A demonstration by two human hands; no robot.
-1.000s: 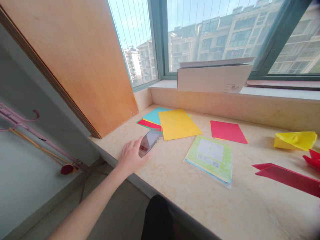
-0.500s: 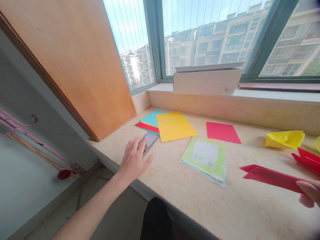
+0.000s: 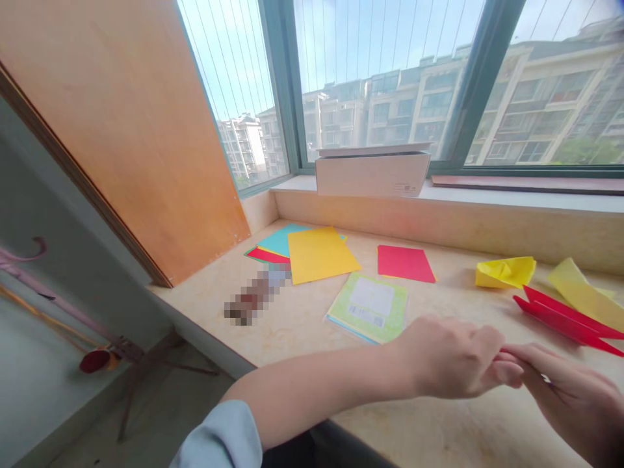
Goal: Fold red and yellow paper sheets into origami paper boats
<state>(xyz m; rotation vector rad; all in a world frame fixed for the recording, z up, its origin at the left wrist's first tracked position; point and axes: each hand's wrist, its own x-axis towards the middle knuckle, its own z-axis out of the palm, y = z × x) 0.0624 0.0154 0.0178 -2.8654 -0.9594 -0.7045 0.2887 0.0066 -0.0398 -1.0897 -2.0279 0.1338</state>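
Observation:
My left hand point(image 3: 451, 357) reaches across the front of the ledge with its fingers bent closed. It meets my right hand point(image 3: 570, 387), whose fingers are also pinched together. The folded red paper between them is almost wholly hidden by the fingers. Just behind my hands lies another folded red paper point(image 3: 568, 318) with pointed ends. Past it are a yellow folded paper boat point(image 3: 506, 273) and a pale yellow folded paper point(image 3: 582, 289). A green packet of paper point(image 3: 368, 305) in clear wrap lies beyond my left wrist.
Yellow sheets point(image 3: 322, 257) overlap blue, red and green ones at the left back. Red square paper point(image 3: 405, 263) lies near the middle. A blurred-out phone point(image 3: 258, 294) rests near the left edge. A white box point(image 3: 370, 174) stands on the window sill.
My left hand has left the phone and swung right to meet my right hand. Both have come together at the red paper. The view has turned to the right.

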